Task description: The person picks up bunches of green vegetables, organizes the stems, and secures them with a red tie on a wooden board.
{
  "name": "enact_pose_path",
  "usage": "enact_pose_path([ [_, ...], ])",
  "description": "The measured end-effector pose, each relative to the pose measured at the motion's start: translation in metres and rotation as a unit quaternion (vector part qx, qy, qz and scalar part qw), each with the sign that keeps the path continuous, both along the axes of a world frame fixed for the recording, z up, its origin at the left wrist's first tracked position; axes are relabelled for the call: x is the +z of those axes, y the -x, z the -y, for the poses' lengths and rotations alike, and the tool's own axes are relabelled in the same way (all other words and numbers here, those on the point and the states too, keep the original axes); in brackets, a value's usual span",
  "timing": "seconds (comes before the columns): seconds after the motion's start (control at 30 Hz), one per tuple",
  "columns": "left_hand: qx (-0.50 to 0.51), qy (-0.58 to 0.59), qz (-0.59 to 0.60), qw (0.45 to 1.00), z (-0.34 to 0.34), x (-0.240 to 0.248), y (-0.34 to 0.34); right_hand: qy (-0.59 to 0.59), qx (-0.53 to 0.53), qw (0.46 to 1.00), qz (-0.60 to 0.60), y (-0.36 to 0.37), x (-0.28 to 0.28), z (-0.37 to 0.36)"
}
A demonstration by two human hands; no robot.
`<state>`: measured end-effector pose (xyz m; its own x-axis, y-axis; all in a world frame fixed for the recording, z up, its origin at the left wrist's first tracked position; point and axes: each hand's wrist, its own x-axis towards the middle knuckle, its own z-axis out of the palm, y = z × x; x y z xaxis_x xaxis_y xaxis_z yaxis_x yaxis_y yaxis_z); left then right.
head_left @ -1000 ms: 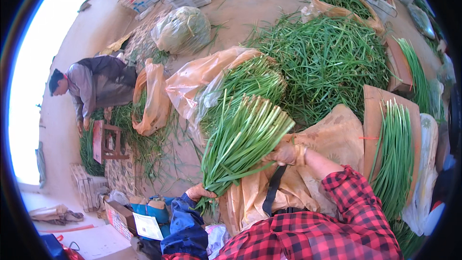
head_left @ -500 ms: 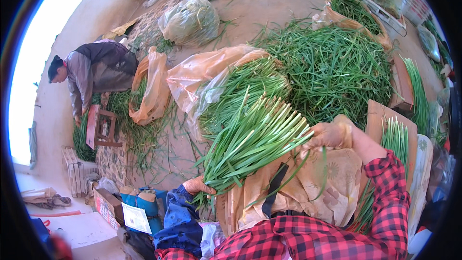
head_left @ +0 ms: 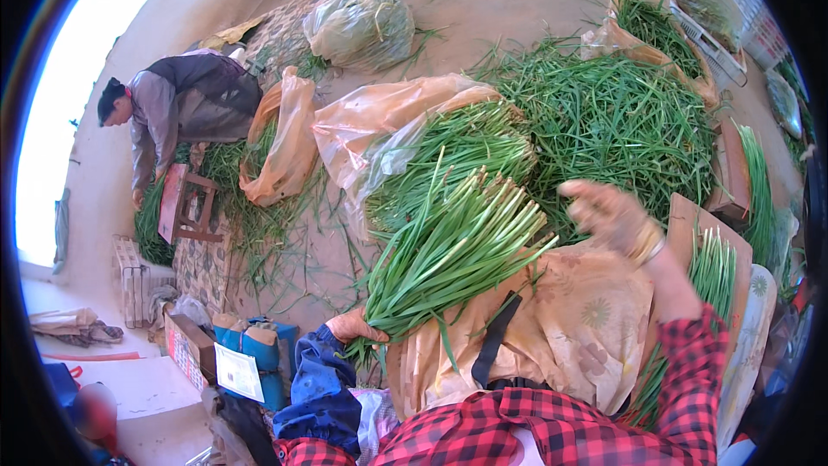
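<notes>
Left hand [head_left: 355, 326] gripping leafy end of green stalk bunch [head_left: 453, 255], pale ends fanning up and right from its fingers. Right hand [head_left: 614, 220] blurred, fingers loosely extended; loose green heap [head_left: 617, 125] beyond their tips.

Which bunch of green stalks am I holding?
The fanned bunch in your left hand, partly over the flowered tan cloth; no hand touches the stalks on the board at right.

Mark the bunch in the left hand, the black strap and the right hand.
Bunch [head_left: 450, 257]: head view, on the middle of its stalks.
Strap [head_left: 497, 339]: head view, halfway along it.
Right hand [head_left: 617, 220]: head view, mid-hand.
</notes>
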<state>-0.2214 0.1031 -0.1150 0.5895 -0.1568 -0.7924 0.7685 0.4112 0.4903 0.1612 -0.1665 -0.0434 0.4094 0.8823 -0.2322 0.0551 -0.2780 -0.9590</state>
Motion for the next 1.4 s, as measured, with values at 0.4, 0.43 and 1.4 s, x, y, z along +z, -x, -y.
enact_pose_path([
  [0.4, -0.027, -0.016, 0.052, 0.998, -0.005, 0.014, -0.008, -0.157, 0.157, 0.775, 0.592, 0.090, -0.016, -0.080],
  [0.43, -0.044, -0.015, 0.024, 0.999, -0.008, 0.011, -0.005, -0.158, 0.138, 0.761, 0.614, 0.079, -0.019, -0.075],
  [1.4, -0.501, -0.563, 0.076, 0.653, 0.044, 0.179, -0.137, -0.060, -0.085, 0.712, -0.694, 0.171, -0.135, -0.015],
])
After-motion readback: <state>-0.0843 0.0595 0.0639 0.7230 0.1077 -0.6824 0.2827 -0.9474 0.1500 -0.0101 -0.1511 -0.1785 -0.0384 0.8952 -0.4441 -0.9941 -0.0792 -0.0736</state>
